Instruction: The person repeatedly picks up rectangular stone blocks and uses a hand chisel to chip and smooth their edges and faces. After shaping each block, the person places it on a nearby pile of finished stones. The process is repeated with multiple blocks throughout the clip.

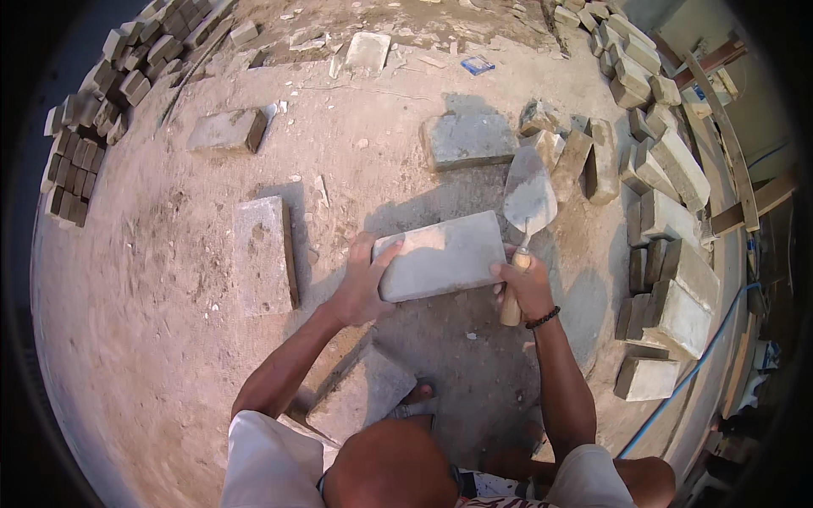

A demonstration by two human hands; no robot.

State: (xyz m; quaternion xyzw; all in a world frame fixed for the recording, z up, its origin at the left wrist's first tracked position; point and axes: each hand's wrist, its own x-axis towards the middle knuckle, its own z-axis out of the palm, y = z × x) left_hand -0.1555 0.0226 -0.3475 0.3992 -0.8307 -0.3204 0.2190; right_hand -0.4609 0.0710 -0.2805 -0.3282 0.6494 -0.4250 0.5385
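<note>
A grey rectangular concrete block (445,258) is held up in front of me, gripped at both ends. My left hand (360,286) closes on its left end, thumb on the upper face. My right hand (530,286) grips the wooden handle of a trowel (530,193), and its thumb also presses the block's right end. The trowel's blade points away from me, with grey smears on the metal. Fingers under the block are partly hidden. Beyond it lies another grey block (471,140), near the trowel's tip.
Single blocks lie on the dusty ground to the left (261,254) and farther off (227,132). A slanted block (362,396) lies close by my body. Block stacks stand at far left (76,161) and along the right (669,220), beside a blue hose (690,377).
</note>
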